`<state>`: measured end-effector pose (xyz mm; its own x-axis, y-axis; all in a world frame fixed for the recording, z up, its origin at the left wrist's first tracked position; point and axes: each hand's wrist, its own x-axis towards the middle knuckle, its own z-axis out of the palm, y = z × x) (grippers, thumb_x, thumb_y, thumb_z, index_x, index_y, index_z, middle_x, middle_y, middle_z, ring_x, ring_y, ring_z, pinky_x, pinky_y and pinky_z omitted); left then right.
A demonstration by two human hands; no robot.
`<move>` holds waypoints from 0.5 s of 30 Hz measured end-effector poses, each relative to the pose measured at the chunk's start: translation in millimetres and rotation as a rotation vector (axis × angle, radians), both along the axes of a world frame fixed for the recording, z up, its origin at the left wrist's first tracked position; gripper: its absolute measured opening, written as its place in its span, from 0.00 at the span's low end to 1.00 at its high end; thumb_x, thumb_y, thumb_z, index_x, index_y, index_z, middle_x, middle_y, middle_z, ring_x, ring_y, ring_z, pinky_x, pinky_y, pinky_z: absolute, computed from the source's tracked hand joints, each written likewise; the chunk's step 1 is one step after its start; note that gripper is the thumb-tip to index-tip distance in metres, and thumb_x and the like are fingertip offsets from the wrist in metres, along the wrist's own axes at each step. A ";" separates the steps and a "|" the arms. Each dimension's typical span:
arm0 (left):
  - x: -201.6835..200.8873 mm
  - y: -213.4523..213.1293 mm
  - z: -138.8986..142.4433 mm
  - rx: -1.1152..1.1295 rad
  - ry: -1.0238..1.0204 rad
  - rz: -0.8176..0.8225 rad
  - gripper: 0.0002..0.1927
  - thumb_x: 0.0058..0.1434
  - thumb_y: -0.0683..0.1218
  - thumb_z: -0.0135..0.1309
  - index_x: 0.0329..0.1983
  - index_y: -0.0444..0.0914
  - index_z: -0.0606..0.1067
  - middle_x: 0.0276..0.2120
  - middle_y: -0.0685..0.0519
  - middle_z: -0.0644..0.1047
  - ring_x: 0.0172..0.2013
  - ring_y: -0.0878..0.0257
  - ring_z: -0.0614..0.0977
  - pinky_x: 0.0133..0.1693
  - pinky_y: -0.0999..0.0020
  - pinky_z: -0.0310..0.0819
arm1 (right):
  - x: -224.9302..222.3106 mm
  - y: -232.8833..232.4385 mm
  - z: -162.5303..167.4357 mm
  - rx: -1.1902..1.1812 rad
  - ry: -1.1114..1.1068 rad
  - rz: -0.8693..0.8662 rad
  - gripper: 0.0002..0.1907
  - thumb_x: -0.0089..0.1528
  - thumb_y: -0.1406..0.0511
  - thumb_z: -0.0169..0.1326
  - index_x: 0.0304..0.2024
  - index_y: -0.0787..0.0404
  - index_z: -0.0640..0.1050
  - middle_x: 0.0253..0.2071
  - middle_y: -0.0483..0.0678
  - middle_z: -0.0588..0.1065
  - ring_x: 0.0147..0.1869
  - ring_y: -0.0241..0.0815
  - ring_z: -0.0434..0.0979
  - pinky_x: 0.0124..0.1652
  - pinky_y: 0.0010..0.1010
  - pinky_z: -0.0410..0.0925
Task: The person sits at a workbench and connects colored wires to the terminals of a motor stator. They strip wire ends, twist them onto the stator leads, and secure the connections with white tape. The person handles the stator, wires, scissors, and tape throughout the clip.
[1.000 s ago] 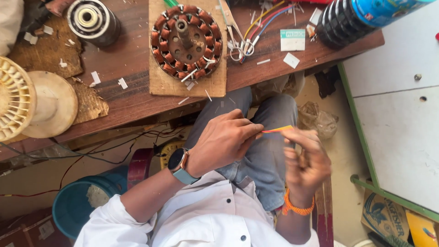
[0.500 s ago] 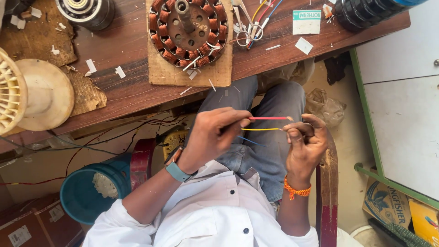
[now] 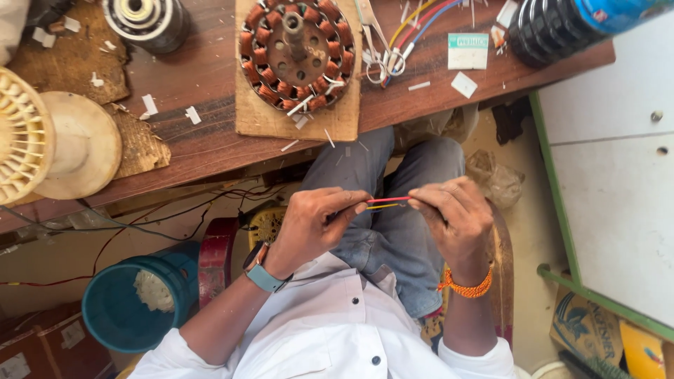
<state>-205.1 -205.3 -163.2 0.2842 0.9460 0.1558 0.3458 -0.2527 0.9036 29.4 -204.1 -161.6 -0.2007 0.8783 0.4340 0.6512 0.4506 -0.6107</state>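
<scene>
Wire ends [image 3: 387, 203] buried inside both fists, grip type unreadable. Rotor housing [image 3: 146, 20] and black bottle [image 3: 562, 24] clipped by top edge. Slotted cream fan cover [image 3: 21, 137] cut off at left. Counter [image 3: 203, 133] hides knees.

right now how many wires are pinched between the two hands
2: a red wire on top and a yellow wire just under it, both stretched between the left hand and the right hand. More could be hidden inside the fingers.

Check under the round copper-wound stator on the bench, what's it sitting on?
The stator sits on a tan cardboard sheet laid on the wooden bench. Whatever lies directly beneath the stator is covered.
</scene>
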 end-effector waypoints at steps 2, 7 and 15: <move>-0.4 2.4 6.5 0.094 0.069 0.015 0.08 0.62 0.41 0.61 0.44 0.37 0.81 0.33 0.52 0.81 0.29 0.62 0.80 0.31 0.69 0.75 | -2.5 0.5 0.7 -0.022 0.004 0.030 0.08 0.58 0.68 0.68 0.35 0.63 0.80 0.33 0.48 0.79 0.37 0.44 0.78 0.39 0.32 0.71; -1.3 6.3 22.4 0.485 0.379 0.065 0.16 0.52 0.46 0.60 0.44 0.39 0.78 0.40 0.52 0.81 0.40 0.55 0.77 0.37 0.59 0.74 | -21.2 -5.9 -9.6 -0.152 0.221 -0.001 0.10 0.60 0.66 0.65 0.34 0.65 0.77 0.32 0.48 0.77 0.35 0.40 0.78 0.36 0.28 0.71; -8.2 10.7 19.5 0.344 0.343 -0.081 0.18 0.49 0.40 0.60 0.45 0.41 0.80 0.30 0.52 0.78 0.31 0.55 0.80 0.31 0.60 0.73 | -40.5 -19.9 -39.1 -0.477 0.507 0.000 0.10 0.70 0.64 0.50 0.40 0.66 0.75 0.33 0.47 0.77 0.34 0.33 0.75 0.35 0.24 0.70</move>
